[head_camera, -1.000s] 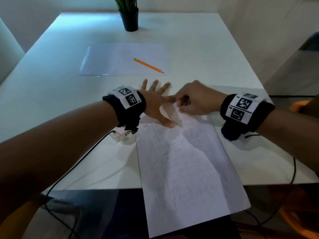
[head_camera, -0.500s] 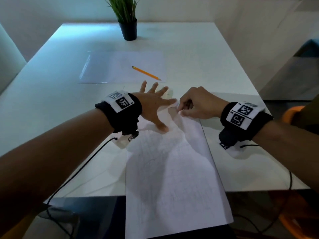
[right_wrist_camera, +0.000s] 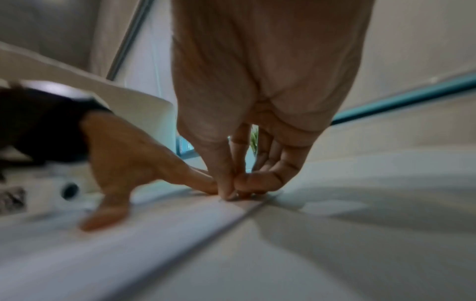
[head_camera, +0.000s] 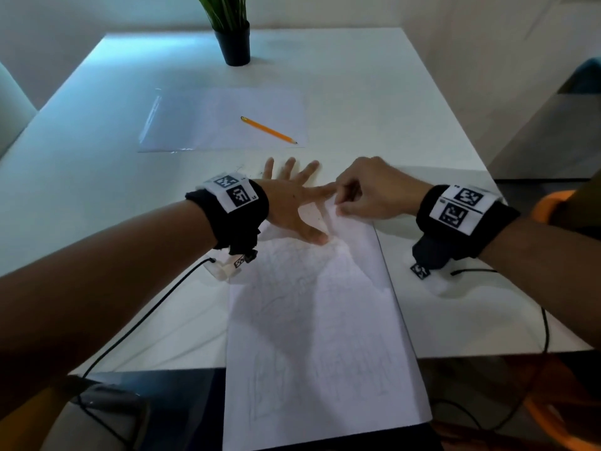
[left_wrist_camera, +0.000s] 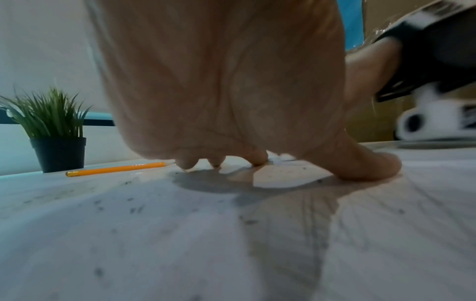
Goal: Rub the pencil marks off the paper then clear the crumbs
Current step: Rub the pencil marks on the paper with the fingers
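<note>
L hand (head_camera: 292, 203) lies flat w/ fingers spread straight, pressing the far end of the paper (head_camera: 318, 336) onto the white table (head_camera: 97, 196); thumb tip is down on the sheet, index points right and touches the R hand (head_camera: 374, 190). R hand has fingers curled, thumb and fingertips pinched together at the paper's far right edge; an eraser can't be made out inside the pinch, so can't tell what it grips, if anything. Paper runs from the hands toward the person, near end overhanging the table edge, faint pencil marks (head_camera: 292, 288) across it. Dark crumbs (left_wrist_camera: 134, 209) are scattered on the sheet and table by the L palm. An orange pencil (head_camera: 268, 129) rests on a second sheet (head_camera: 201, 118) farther back, well apart from both hands. A potted plant (head_camera: 232, 34) stands at the far side.
</note>
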